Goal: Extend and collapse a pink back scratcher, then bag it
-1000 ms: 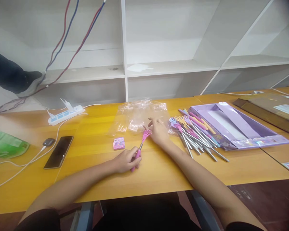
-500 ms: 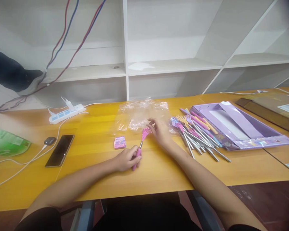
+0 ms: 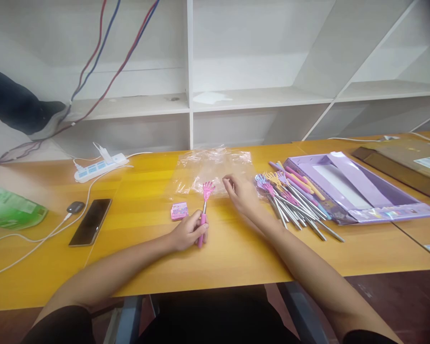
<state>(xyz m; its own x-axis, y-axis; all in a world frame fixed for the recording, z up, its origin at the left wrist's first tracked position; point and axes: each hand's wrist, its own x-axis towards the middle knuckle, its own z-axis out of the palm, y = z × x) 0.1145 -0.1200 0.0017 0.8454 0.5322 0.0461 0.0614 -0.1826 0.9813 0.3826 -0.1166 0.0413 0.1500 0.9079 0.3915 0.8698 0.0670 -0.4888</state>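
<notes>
My left hand point(image 3: 189, 232) is closed around the pink handle of a back scratcher point(image 3: 208, 191), whose hand-shaped pink head points up and away on a short metal shaft. To its right, my right hand point(image 3: 241, 192) is raised with loosely curved fingers and holds nothing visible. Beneath and beyond the scratcher head lies a clear plastic bag point(image 3: 222, 160). A small stack of pink printed labels point(image 3: 179, 210) rests just beyond my left hand. Right of my right hand is a pile of several back scratchers point(image 3: 290, 200) with metal rods and pink, yellow, blue and purple heads.
An open purple box point(image 3: 376, 217) stands right of the pile, with a cardboard box point(image 3: 397, 157) farther right. At left are a phone point(image 3: 90, 222), a power strip point(image 3: 100, 168), white cables and a green packet point(image 3: 12, 210). White shelving point(image 3: 258, 98) rises behind the table.
The back scratcher in my left hand has turned more upright, its head moving left, away from my right hand. My right hand has shifted slightly right.
</notes>
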